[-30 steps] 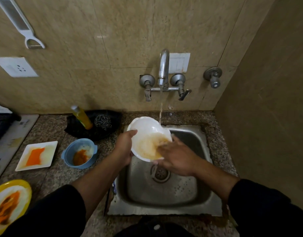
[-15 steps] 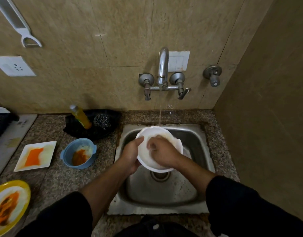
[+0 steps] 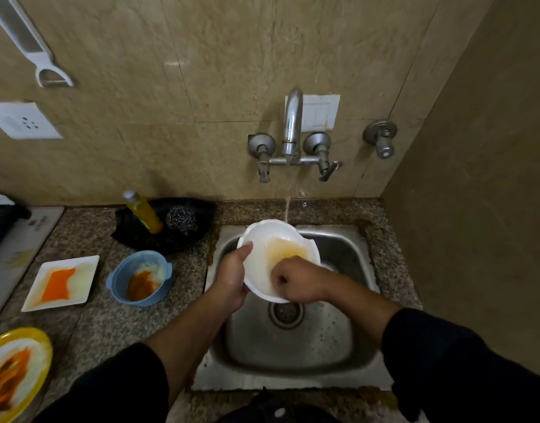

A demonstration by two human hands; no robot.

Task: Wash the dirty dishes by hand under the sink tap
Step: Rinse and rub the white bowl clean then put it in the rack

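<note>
A white bowl [image 3: 264, 239] with brownish water in it is held over the steel sink [image 3: 338, 346]. My left hand [image 3: 232, 279] grips its left rim, thumb on the inside edge. My right hand [image 3: 296, 279] is inside the bowl with fingers curled, rubbing the inner wall; whether it holds anything I cannot see. Water runs from the tap [image 3: 293, 123] down onto the bowl's far rim.
On the granite counter left of the sink stand a dirty blue bowl [image 3: 122, 279], a white square plate [image 3: 85, 271] with orange sauce and a yellow plate [image 3: 43, 340]. A soap bottle [image 3: 143, 212] and steel scrubber [image 3: 180, 219] sit in a black tray. The wall is close on the right.
The bowl tilted back toward me after being turned away, showing the brownish water again. My right hand slid from the middle of the bowl toward its near right side.
</note>
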